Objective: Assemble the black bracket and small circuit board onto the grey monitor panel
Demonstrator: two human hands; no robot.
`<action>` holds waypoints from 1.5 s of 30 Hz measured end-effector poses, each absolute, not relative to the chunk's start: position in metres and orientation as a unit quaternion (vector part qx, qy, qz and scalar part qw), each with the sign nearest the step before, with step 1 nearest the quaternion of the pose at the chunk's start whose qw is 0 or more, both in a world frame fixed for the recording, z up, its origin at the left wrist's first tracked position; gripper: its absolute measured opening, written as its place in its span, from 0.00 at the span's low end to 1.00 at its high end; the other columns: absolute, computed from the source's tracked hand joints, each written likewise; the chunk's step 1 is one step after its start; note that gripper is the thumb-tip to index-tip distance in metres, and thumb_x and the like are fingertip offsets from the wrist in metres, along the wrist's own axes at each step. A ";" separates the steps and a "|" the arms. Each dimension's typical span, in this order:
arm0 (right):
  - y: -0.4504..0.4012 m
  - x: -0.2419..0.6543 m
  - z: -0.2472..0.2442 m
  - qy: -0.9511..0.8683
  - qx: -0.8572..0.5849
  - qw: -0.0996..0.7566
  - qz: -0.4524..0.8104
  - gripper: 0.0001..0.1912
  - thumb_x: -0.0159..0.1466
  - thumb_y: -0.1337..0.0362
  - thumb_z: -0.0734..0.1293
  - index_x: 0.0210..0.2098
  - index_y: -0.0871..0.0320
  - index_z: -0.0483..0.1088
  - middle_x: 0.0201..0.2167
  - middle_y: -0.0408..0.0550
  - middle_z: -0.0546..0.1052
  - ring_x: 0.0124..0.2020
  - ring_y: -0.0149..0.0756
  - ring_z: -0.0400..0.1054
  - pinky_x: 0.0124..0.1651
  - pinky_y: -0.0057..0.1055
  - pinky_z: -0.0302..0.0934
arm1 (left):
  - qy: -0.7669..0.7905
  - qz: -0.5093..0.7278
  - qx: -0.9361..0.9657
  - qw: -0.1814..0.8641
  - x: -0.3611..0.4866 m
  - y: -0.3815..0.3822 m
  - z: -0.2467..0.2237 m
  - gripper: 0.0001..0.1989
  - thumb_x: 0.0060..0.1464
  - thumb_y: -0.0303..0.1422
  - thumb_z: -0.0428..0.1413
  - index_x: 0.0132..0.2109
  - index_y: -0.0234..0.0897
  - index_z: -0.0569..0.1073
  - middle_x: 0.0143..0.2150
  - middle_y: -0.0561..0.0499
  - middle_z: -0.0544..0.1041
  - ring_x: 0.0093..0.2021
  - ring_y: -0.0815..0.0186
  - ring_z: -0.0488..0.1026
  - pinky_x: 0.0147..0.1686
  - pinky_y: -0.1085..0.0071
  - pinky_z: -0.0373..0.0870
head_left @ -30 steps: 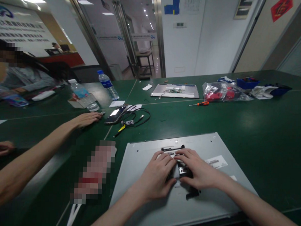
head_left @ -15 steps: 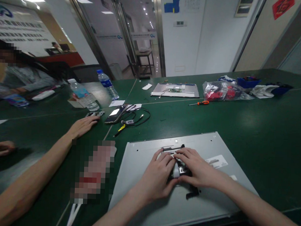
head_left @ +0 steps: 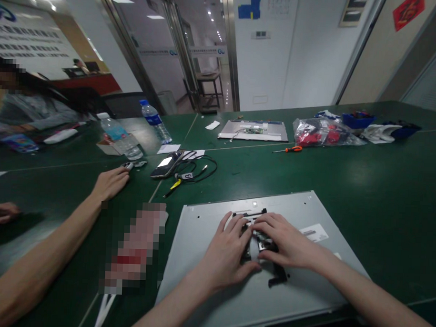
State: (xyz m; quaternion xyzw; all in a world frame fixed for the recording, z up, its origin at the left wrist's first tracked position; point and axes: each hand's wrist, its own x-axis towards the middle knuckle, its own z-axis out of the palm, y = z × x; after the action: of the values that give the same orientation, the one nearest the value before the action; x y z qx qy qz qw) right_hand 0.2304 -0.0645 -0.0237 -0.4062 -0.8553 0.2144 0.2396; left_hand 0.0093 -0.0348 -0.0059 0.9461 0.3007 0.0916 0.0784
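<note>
A flat grey metal panel (head_left: 195, 244), like the back of a display, lies in front of me. At its middle is a small circuit board assembly (head_left: 264, 242) with black frame pieces and a pale flat strip. Curled over its left side is my left hand (head_left: 229, 252), closed on it, with the thumb low against the panel. My right hand (head_left: 287, 242) grips the right side between fingers and thumb. Both sets of fingertips nearly meet at the assembly's upper part and hide much of it. A black bracket (head_left: 278, 276) sticks out below my right hand.
Left of the panel lies a pixelated card (head_left: 138, 244) with a white strap. Another person's hand (head_left: 112, 183) touches a small object. Beyond are a phone (head_left: 166, 165), a cable (head_left: 214, 170), bottles (head_left: 155, 121), an orange screwdriver (head_left: 293, 149), a second panel (head_left: 237, 131) and a plastic bag (head_left: 322, 131).
My left thumb has come away from the assembly toward the panel, and the pale strip shows more between my hands. The other person's hand has drawn back leftward with a small object.
</note>
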 end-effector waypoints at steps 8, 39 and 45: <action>-0.073 0.226 -0.019 -0.921 -0.307 0.184 0.150 0.09 0.69 0.63 0.66 0.48 0.54 0.75 0.51 0.51 0.75 0.57 0.44 0.65 0.58 0.43 0.61 | 0.305 0.091 0.944 0.090 0.008 -0.032 -0.007 0.36 0.48 0.42 0.65 0.61 0.36 0.66 0.60 0.39 0.69 0.65 0.46 0.60 0.70 0.44 0.44; -0.066 0.238 -0.024 -0.925 -0.281 0.182 0.179 0.14 0.70 0.51 0.65 0.43 0.51 0.79 0.57 0.50 0.73 0.63 0.43 0.59 0.64 0.46 0.54 | 0.268 0.157 0.944 0.114 0.007 -0.024 0.002 0.21 0.55 0.34 0.62 0.55 0.43 0.71 0.53 0.47 0.75 0.58 0.52 0.68 0.65 0.46 0.55; -0.066 0.239 -0.023 -0.913 -0.292 0.185 0.215 0.12 0.69 0.52 0.67 0.43 0.50 0.80 0.57 0.50 0.72 0.62 0.45 0.59 0.64 0.48 0.55 | 0.269 0.140 0.939 0.160 0.011 -0.026 -0.001 0.12 0.54 0.33 0.61 0.45 0.41 0.70 0.45 0.49 0.76 0.51 0.55 0.71 0.62 0.48 0.58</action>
State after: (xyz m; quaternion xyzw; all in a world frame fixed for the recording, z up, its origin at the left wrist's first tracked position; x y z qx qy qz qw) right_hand 0.2393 -0.0664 -0.0233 -0.2923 -0.9133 0.2149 0.1850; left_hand 0.0107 -0.0265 -0.0006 0.9394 0.2689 0.1398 0.1603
